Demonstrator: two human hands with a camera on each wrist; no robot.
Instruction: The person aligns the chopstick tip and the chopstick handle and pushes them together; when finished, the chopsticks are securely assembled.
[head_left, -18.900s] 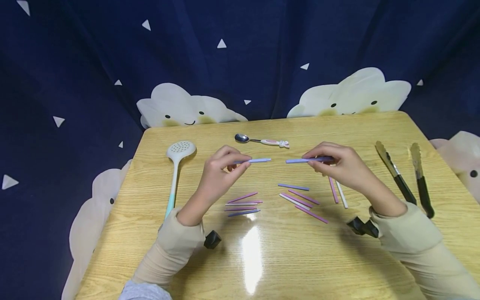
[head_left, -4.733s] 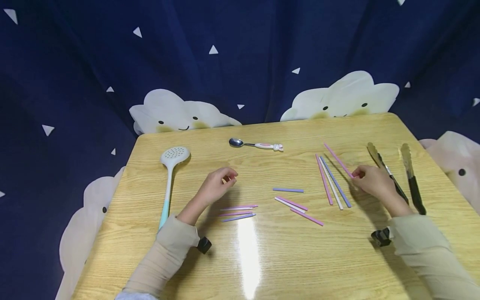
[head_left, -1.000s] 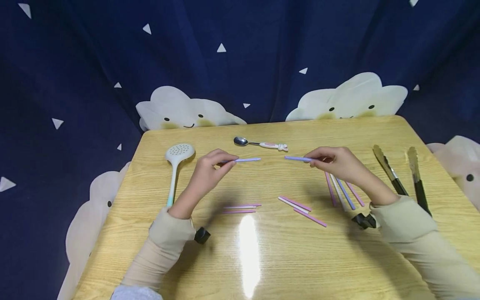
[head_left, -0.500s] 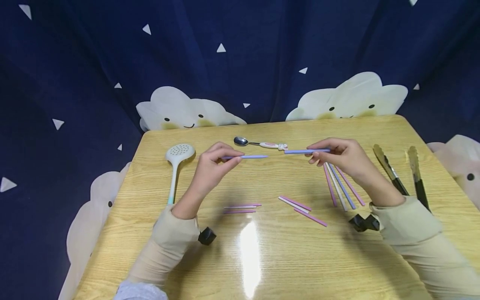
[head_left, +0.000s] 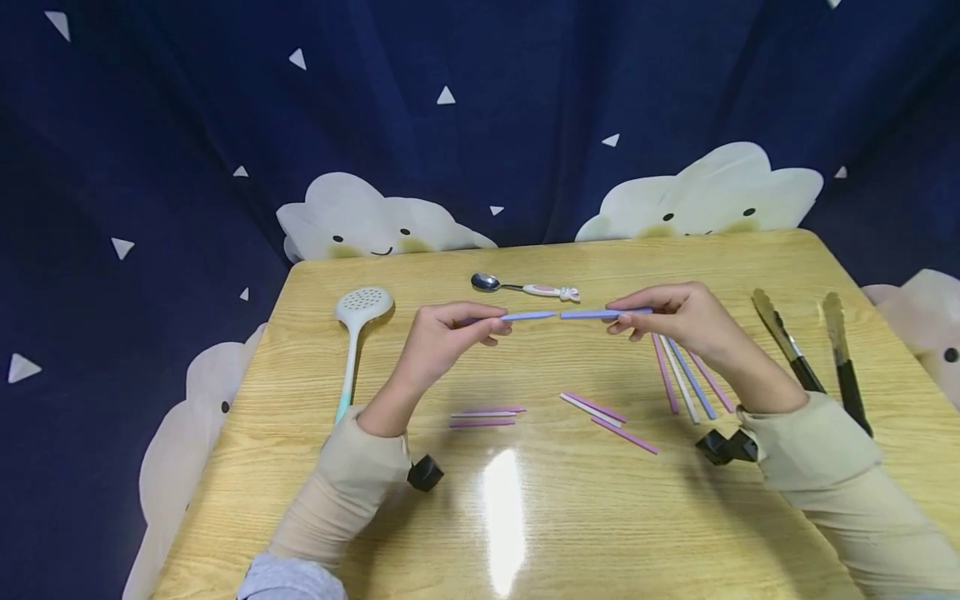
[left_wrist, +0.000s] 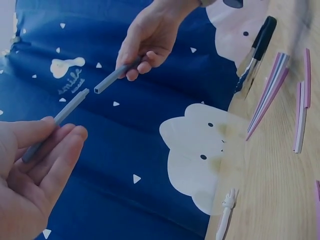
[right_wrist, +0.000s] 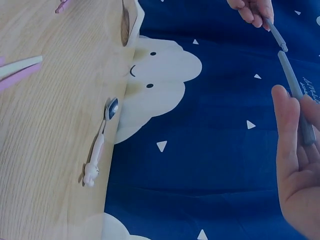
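Note:
My left hand (head_left: pixel 438 342) pinches a short blue stick (head_left: pixel 528 316) between thumb and fingers, above the table. In the left wrist view that stick (left_wrist: pixel 70 108) ends in a narrower, stepped tip. Opposite it, my right hand (head_left: pixel 686 321) pinches another blue stick (head_left: pixel 588 315), whose facing end shows a dark square hole in the left wrist view. Both sticks point end to end, nearly in line, with a small gap between the tips. Below lie short pink and white sticks: a left group (head_left: pixel 483 423) and a right group (head_left: pixel 624 435).
Several longer pink, white and blue sticks (head_left: pixel 692 379) lie under my right forearm. Tongs (head_left: pixel 847 375) with black handles rest at the right, a white skimmer (head_left: pixel 363 304) at the left. A spoon (head_left: pixel 540 290) with a rabbit handle lies at the wooden table's (head_left: pixel 420 275) back.
Over the last second the two blue sticks came closer together. Since the oldest frame, the short sticks on the table are fewer and the long ones at the right more.

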